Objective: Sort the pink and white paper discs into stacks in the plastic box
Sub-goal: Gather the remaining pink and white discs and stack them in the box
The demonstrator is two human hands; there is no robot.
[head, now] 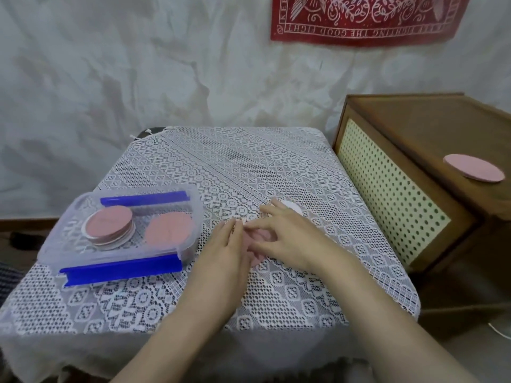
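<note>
A clear plastic box (190,214) with blue clips sits at the table's left. Inside it a mixed stack of discs (110,228) with pink on top stands on the left, and a pink disc (169,227) lies on the right. In the middle of the table both hands meet over a pink disc (257,259), mostly hidden beneath them. My left hand (225,248) touches its left edge with straight fingers. My right hand (287,239) lies over it, fingers spread and slightly bent. A white disc (292,206) peeks out behind my right fingertips.
A lace cloth (276,167) covers the square table. To the right stands a wooden cabinet (414,150) with a perforated front, and a pink disc (473,167) lies on its top. A crumpled white sheet and a red banner hang behind.
</note>
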